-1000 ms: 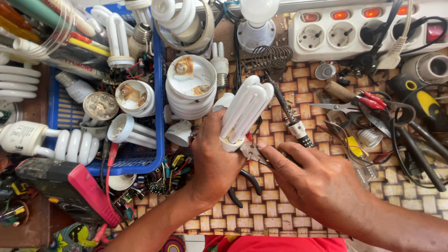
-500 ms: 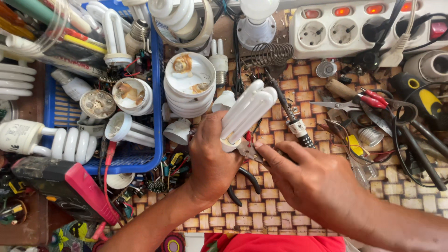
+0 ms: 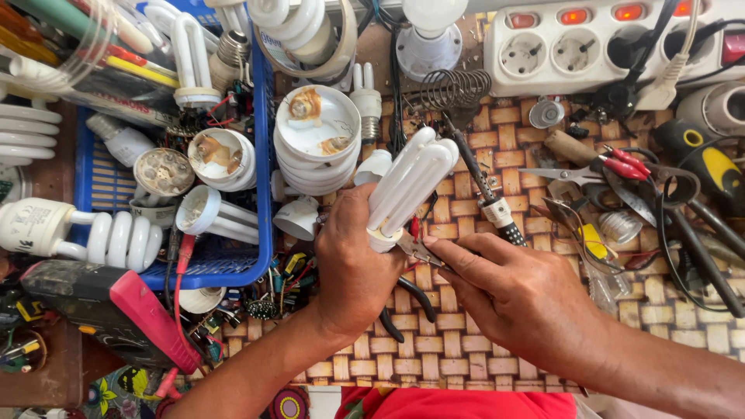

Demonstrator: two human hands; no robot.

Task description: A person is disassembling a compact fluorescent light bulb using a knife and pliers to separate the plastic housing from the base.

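White tube-type compact fluorescent lamp (image 3: 410, 180), its glossy straight tubes bunched together and tilted up toward the right, sits in my left hand (image 3: 355, 260) above the woven brown-and-cream mat (image 3: 466, 341) that covers the desk. My left fingers wrap tight around its white plastic base, thumb near the lower end, wrist bent in from the lower left. My right hand (image 3: 516, 299) comes in from the lower right, fingers closed on small black-handled pliers (image 3: 415, 252) whose metal tips touch the lamp's base. Just beside the lamp lies a black-and-white soldering iron (image 3: 487, 198). A blue plastic basket (image 3: 260, 178) of old lamps stands to the left.
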